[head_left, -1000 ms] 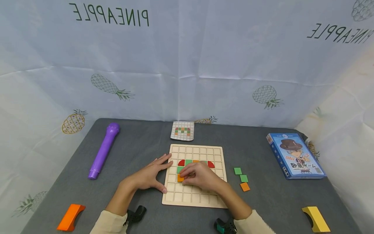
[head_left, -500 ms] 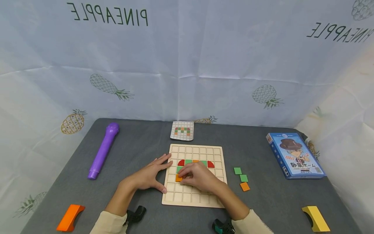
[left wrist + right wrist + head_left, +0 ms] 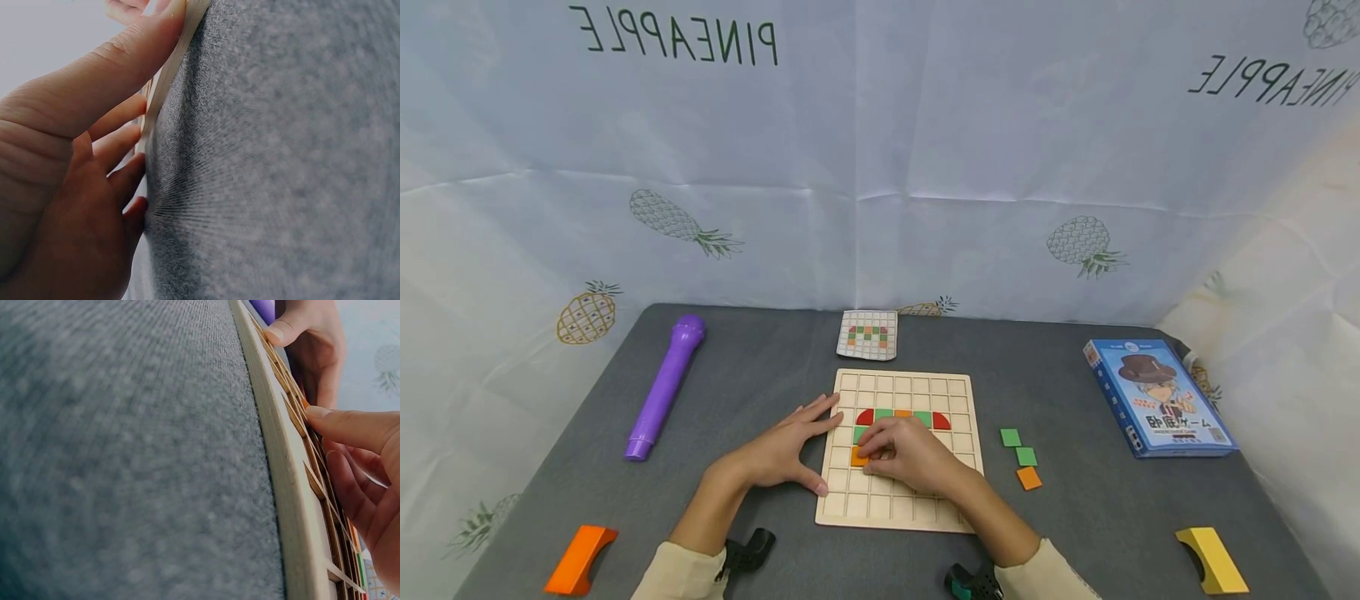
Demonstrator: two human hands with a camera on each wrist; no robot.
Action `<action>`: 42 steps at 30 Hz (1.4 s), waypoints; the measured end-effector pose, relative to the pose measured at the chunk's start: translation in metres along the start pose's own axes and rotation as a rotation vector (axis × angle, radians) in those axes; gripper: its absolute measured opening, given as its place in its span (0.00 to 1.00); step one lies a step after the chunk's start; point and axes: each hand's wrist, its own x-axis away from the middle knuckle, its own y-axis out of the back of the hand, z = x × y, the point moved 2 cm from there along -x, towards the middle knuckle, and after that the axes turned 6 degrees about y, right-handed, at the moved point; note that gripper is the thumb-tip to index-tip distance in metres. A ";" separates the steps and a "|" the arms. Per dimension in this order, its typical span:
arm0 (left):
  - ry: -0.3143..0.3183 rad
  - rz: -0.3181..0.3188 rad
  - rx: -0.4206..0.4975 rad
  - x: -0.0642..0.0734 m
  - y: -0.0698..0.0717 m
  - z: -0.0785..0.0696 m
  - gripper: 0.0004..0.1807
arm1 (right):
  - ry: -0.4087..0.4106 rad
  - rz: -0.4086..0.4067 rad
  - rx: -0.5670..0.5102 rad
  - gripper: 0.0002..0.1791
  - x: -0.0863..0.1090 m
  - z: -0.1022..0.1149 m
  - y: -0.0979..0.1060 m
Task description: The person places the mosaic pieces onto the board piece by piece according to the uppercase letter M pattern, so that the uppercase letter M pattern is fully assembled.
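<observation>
A square wooden grid board (image 3: 895, 506) lies on the table in the head view. Over its left half, my right hand (image 3: 913, 454) pinches an orange square tile (image 3: 858, 457) that sits at a grid cell below a green tile (image 3: 860, 434). Across the row above run a red quarter-round tile (image 3: 865, 417), green and orange tiles, and another red quarter-round tile (image 3: 941, 422). My left hand (image 3: 782, 450) has its fingers spread, with fingertips and thumb on the board's left edge. In the left wrist view its thumb (image 3: 119, 69) touches the rim. My right hand hides some cells.
Right of the board lie two green tiles (image 3: 1011, 438) and an orange tile (image 3: 1028, 478). A pattern card (image 3: 868, 335) stands behind the board. Farther out are a purple microphone (image 3: 666, 387), a blue game box (image 3: 1159, 400), an orange arch block (image 3: 582, 558) and a yellow arch block (image 3: 1212, 561).
My right hand has shifted slightly left with the orange tile, then held nearly still over the last half second. The left hand stays on the board's edge.
</observation>
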 end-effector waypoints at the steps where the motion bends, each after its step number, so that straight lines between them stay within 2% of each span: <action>1: 0.001 -0.001 -0.001 0.000 0.000 0.000 0.59 | 0.001 -0.001 -0.004 0.09 0.000 0.000 0.000; 10: -0.002 -0.001 -0.003 0.000 0.000 -0.001 0.60 | 0.041 -0.014 0.000 0.07 0.001 -0.002 -0.002; 18: -0.015 -0.008 -0.008 0.001 0.001 -0.001 0.60 | 0.002 -0.002 -0.019 0.07 0.000 -0.003 -0.002; 23: -0.019 -0.007 -0.005 0.001 0.001 -0.001 0.60 | -0.013 0.005 -0.097 0.08 0.000 -0.003 0.001; 29: -0.018 -0.002 -0.016 0.000 0.000 -0.001 0.60 | -0.013 -0.010 -0.193 0.13 0.003 -0.001 0.015; 36: 0.014 -0.004 -0.008 -0.001 0.001 -0.002 0.59 | -0.018 -0.039 -0.151 0.17 0.010 -0.004 0.036; 42: 0.029 -0.004 -0.015 0.000 0.001 -0.002 0.60 | -0.024 -0.050 -0.128 0.18 0.023 -0.011 0.052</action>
